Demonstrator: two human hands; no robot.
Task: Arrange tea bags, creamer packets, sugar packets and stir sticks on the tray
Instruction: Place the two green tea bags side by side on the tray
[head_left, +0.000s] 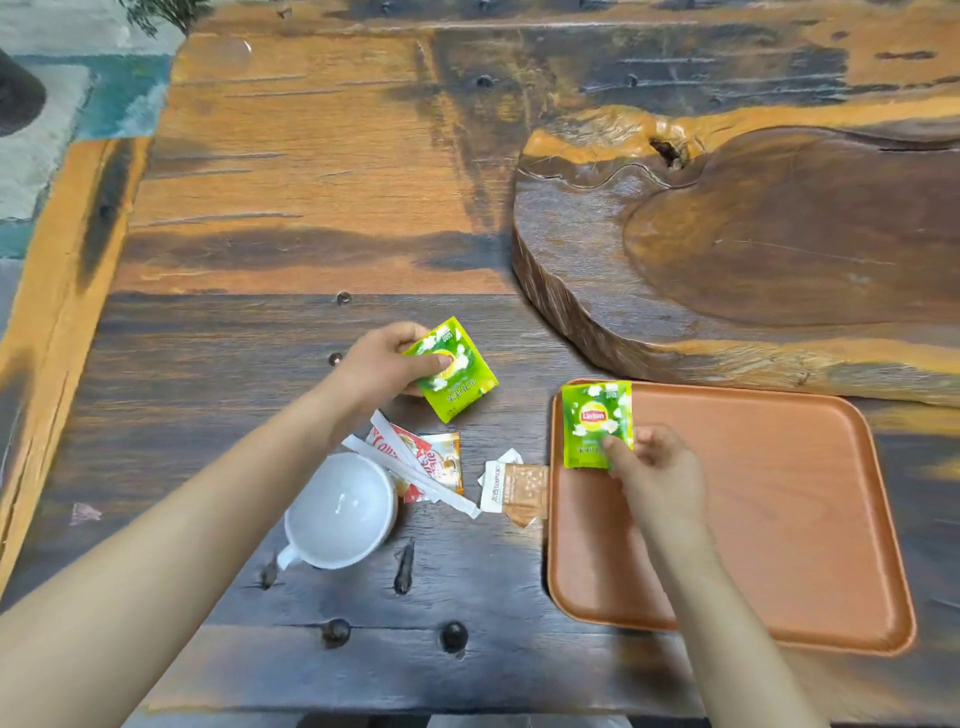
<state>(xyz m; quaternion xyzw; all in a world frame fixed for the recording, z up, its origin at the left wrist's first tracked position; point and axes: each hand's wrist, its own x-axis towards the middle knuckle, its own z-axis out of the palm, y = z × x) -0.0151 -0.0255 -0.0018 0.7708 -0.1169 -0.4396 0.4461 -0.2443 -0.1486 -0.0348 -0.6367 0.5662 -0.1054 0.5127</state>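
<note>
- Tea bag (597, 423), green sachet, pinched at its lower edge by right hand (657, 467), lying over upper-left corner of tray (779, 519).
- Second tea bag (457, 371) gripped by left hand (384, 364), lifted above desk (260, 260) at frame centre.
- Creamer packet (434, 457), stir sticks (410, 478) and sugar packets (514, 488) heaped on desk between white cup (340, 512) and tray's left rim.
- Risk: sachet overhanging rim, likely to slide off once released; left forearm passing close to cup and sticks, liable to scatter them.
- Open room: most of tray bare to the right; wooden slab (727, 234) crowding tray's top edge.
</note>
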